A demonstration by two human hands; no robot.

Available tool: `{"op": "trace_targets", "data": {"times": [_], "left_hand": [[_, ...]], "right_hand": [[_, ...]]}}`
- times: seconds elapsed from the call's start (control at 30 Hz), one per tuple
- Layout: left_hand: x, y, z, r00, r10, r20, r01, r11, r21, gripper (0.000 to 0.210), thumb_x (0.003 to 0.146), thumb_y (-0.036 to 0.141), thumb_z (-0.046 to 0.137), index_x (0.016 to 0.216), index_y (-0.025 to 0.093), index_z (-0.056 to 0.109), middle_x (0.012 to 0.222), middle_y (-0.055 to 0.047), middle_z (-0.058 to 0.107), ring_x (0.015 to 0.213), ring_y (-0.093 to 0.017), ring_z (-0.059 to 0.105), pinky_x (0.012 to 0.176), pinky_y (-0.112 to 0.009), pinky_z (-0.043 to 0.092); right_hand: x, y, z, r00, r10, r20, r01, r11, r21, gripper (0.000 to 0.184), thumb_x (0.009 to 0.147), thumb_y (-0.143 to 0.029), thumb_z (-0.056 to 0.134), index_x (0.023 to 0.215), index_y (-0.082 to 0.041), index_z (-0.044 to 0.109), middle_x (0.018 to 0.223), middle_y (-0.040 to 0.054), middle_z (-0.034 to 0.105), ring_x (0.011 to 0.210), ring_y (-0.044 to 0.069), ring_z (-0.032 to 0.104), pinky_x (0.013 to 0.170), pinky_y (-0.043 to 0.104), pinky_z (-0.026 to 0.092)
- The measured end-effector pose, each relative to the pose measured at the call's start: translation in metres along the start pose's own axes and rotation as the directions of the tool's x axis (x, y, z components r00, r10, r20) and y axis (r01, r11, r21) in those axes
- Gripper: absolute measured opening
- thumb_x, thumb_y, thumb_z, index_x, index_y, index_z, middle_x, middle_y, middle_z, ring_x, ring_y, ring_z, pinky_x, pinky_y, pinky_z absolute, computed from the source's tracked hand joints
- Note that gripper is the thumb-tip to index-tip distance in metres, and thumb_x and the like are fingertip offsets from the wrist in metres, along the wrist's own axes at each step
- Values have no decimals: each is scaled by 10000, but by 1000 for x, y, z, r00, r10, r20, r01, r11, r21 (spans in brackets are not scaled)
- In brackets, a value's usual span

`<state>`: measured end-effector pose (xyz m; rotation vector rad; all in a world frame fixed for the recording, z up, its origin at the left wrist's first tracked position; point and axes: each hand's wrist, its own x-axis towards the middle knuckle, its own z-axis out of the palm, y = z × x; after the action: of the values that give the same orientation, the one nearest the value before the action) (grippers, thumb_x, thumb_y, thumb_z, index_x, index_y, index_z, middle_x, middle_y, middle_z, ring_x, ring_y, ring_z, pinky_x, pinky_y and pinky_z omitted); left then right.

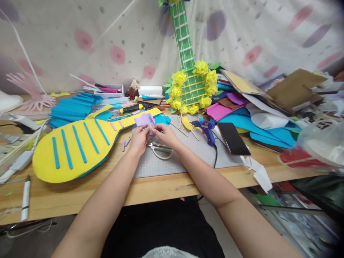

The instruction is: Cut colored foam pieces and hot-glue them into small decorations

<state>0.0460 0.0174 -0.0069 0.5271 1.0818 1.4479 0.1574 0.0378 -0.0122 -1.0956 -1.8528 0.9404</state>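
My left hand (141,139) grips a sheet of light purple paper (142,119) near its lower edge. Close beside it, my right hand (166,135) pinches the same paper, and a thin pale stick (150,125) shows between the fingertips. Below both hands lies a pair of scissors (162,152) with white handles. Short purple paper rolls (125,144) rest left of my left hand. A yellow guitar-shaped cutout (72,157) with blue strips and two small purple strips on its neck lies at the left, its neck passing behind the purple paper.
A grey cutting mat (172,168) lies on the wooden table. Right of my hands are wooden sticks (179,129), a blue glue gun (207,130) and a black phone (233,139). Behind stands a green guitar (185,46) with yellow paper flowers. Coloured paper (258,125) is piled at right.
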Motion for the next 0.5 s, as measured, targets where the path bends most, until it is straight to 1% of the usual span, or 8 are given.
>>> {"op": "trace_targets", "data": {"times": [0.13, 0.3, 0.5], "left_hand": [[-2, 3, 2, 1000, -7, 15, 7, 1000, -2, 93, 708, 46, 561, 768, 117, 557, 636, -19, 649, 540, -87, 606, 561, -207, 503], [-2, 3, 2, 1000, -13, 16, 13, 1000, 5, 102, 718, 30, 532, 770, 116, 549, 610, -20, 637, 509, -86, 595, 520, -191, 478], [1, 2, -1, 999, -25, 33, 25, 1000, -3, 121, 707, 30, 515, 780, 125, 530, 646, -27, 646, 540, -93, 606, 548, -203, 481]], "right_hand": [[4, 10, -2, 999, 37, 6, -36, 994, -104, 165, 802, -266, 490, 690, -163, 554, 691, -8, 562, 657, 106, 476, 647, 240, 351], [2, 9, -2, 1000, -6, 16, 10, 978, -207, 170, 809, -270, 481, 694, -166, 551, 724, 7, 571, 680, 116, 475, 653, 247, 347], [0, 5, 0, 1000, -13, 16, 17, 961, -275, 165, 816, -258, 463, 699, -173, 541, 724, 9, 560, 674, 120, 464, 632, 246, 336]]}}
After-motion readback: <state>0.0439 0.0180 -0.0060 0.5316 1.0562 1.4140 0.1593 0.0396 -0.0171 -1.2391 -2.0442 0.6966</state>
